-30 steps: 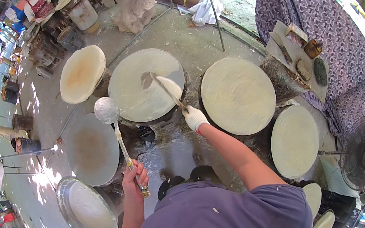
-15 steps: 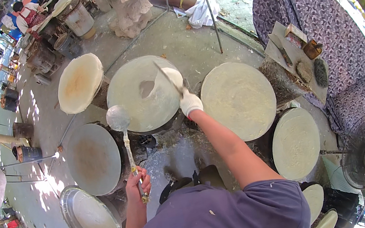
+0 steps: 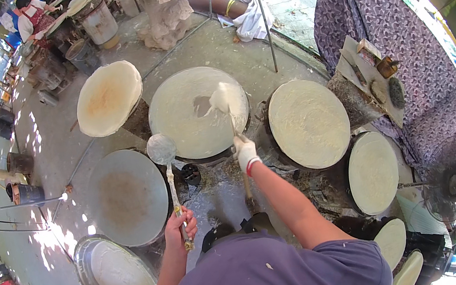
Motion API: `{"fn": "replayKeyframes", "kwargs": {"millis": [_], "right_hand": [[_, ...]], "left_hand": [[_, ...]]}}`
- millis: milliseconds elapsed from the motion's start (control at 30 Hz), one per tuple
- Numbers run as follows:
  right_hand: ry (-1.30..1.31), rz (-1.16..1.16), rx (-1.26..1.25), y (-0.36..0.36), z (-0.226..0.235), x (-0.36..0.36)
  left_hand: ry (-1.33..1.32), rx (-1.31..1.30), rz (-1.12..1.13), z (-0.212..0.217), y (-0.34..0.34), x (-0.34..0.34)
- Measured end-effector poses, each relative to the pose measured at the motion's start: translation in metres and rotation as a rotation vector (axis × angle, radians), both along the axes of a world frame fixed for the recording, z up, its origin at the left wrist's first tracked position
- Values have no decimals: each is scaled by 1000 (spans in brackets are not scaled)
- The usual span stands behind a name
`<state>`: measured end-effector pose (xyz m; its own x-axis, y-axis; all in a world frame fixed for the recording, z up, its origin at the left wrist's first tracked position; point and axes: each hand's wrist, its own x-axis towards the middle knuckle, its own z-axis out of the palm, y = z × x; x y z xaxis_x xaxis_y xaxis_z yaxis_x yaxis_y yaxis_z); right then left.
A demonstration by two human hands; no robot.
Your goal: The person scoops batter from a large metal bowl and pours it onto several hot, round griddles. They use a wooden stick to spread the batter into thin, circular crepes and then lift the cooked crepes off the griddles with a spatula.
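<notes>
Two tools are in use over a ring of round griddles. The person's right hand (image 3: 246, 152), gloved in white, is wrapped tight around the handle of a flat spreader (image 3: 221, 98), whose blade now lies at about 2 o'clock on the centre griddle (image 3: 177, 121). Half a second ago the blade sat nearer the middle of that sheet, beside a dark patch; it has since swept outward toward the rim, and a pale smear of batter trails under it. Judged from this, the spreading stroke is nearing its outer edge. The spreader's long axis runs close to 12-to-6, blade end pointing to 12, handle end toward the person.

The left hand (image 3: 180, 226) is closed in a fist round the lower end of a long ladle (image 3: 161, 149). Its bowl points to 12 and hovers between the centre griddle and the bare grey griddle (image 3: 130, 205) at 9 o'clock; it has stayed upright and nearly parallel to the spreader.

At 3 o'clock, a batter-covered griddle (image 3: 308, 124) sits untouched. A metal basin (image 3: 87, 254) of batter lies at 7 o'clock.
</notes>
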<state>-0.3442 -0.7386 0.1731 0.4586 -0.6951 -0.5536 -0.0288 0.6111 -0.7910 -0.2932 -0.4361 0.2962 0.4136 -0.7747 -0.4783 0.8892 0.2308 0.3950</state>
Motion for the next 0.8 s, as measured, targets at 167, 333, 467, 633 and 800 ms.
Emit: {"fn": "replayKeyframes", "kwargs": {"millis": [167,333,467,633,800], "right_hand": [[41,-253,-316,-14,-69,-16],[123,163,-356,-57,-15,9],[208,68,-431,-75,-54,-4],[328,617,-549,-107,7,30],[296,425,-566,-137,-37,31]], "left_hand": [[43,5,-62,3,-4,10],[148,-356,-67,33,2,17],[28,-404,65,57,-20,16],[64,-81,153,35,-48,13],[260,8,187,3,-57,-23]]}}
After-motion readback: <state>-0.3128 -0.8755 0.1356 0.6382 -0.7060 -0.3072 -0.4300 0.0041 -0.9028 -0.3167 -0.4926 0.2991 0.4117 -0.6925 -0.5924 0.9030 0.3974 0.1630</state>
